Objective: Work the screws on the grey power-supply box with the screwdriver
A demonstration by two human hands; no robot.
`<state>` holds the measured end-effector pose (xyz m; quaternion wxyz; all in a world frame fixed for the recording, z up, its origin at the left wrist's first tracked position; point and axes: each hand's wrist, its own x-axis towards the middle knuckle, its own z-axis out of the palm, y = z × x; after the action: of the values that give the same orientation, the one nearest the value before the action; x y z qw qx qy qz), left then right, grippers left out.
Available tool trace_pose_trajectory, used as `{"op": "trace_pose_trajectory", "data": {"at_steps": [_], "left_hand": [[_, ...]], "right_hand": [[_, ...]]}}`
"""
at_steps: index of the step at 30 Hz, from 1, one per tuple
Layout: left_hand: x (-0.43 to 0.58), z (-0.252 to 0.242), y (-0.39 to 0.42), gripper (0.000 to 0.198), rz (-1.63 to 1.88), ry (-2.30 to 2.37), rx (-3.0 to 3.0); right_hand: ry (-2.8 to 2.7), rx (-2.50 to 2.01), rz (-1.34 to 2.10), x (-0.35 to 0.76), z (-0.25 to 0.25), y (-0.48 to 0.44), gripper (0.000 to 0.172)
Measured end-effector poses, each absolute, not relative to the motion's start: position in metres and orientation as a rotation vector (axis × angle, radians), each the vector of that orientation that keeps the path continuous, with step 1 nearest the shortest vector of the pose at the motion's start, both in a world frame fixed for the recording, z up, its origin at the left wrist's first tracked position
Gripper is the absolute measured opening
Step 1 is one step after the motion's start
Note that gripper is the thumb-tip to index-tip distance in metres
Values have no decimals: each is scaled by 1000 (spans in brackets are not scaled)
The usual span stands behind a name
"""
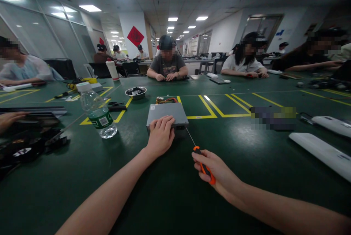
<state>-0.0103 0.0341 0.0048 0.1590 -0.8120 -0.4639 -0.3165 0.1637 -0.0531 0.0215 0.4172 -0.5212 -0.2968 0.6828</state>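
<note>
A grey metal computer power supply [167,109] lies on the green table in front of me, its coloured cables [167,100] bunched behind it. My left hand [161,134] grips its near edge, fingers over the top and thumb side down the front face. In my right hand [210,167] is a screwdriver [204,167] with an orange and black handle, fingers wrapped round it. The thin shaft points up and left, its tip at the lower right corner of the power supply's front. Whether the tip sits in a screw is too small to tell.
A clear water bottle [100,112] stands left, near a metal bowl [136,93] of small parts. Dark parts [30,147] and another person's hand [12,120] are far left. White elongated devices [323,150] lie right. Yellow tape [233,115] marks the table [246,165]; people sit opposite.
</note>
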Motion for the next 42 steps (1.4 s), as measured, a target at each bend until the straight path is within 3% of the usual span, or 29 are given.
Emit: {"op": "trace_pose_trajectory", "data": {"at_steps": [6,11,14,18,28,31,36,42], "left_hand": [[-9,4,34,33,-913,-1316,-2309],[-10,3,35,34,-898,-1331,-2302],[-10,3,35,33,-888,-1327,-2306],[-10,3,35,33,-904,-1315,-2307],[-10,3,35,33,-907,-1313,-2305],[-10,3,36,33,-904,-1313,-2305],[-10,3,35,33,-900,-1305,-2300],[-10,2,36,33,-894,-1307,-2299]], "right_hand": [[-680,-1190,1743,162,10,-54,14],[-652,-1093,1891,166,9,-54,26],[-581,-1010,1925,168,7,-53,22],[-583,-1014,1867,170,7,-53,5],[-624,-1049,1879,170,6,-55,25],[-546,-992,1913,172,6,-54,24],[-537,-981,1869,173,7,-53,7],[-507,-953,1886,172,6,-53,15]]}}
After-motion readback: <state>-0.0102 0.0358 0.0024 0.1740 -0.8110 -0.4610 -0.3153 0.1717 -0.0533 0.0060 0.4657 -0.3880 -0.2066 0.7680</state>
